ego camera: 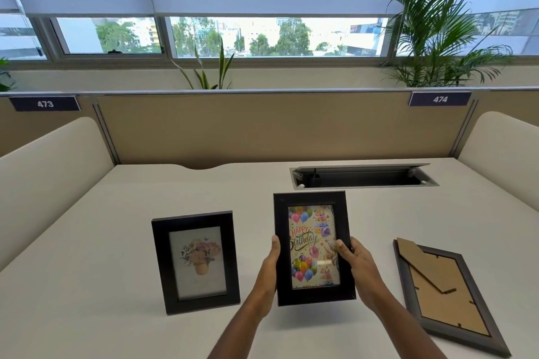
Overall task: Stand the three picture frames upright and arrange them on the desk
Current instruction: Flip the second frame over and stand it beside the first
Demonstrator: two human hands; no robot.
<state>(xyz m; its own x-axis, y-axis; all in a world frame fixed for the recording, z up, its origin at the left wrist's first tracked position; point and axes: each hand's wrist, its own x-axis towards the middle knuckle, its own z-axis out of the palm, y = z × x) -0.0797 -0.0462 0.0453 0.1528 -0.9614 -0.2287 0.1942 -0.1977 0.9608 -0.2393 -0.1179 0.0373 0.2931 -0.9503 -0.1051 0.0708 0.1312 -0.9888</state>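
A black frame with a flower-pot picture stands upright on the white desk, left of centre. A second black frame showing a "Happy Birthday" balloon picture is held upright just above the desk at the centre. My left hand grips its left edge and my right hand grips its right edge. A third, grey frame lies face down at the right, its brown cardboard back and stand flap showing.
An open cable tray slot is set into the desk behind the held frame. A beige partition closes the back, with cream side dividers left and right. Plants stand behind the partition by the window.
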